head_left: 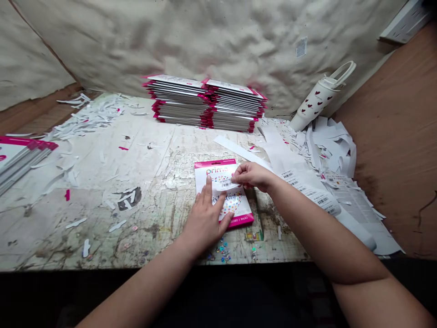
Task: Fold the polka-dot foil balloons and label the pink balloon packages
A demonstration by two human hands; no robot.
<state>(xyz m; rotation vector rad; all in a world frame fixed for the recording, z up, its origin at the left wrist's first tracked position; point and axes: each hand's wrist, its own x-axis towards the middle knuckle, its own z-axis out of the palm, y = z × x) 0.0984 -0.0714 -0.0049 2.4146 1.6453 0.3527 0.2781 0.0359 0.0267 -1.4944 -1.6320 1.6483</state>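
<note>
A flat white packet with pink ends [242, 207] lies on the worktable in front of me, printed "prima" at its top and "birthday" lower down. My left hand [206, 212] rests on its left side, fingers spread out over the printed face. Pinched by the thumb and forefinger of my right hand [252, 176] is a small white barcode label [226, 184], held over the upper part of the packet. Whether the label's left part touches the packet I cannot tell. Sheets of similar barcode labels [309, 191] lie to the right, partly beneath my right forearm.
Two tall stacks of the same packets [205, 102] stand against the covered wall. More packets [25, 159] lie at the left edge. A white tumbler with hearts [316, 101] leans at the back right. Paper scraps [99, 114] litter the worktable [157, 168].
</note>
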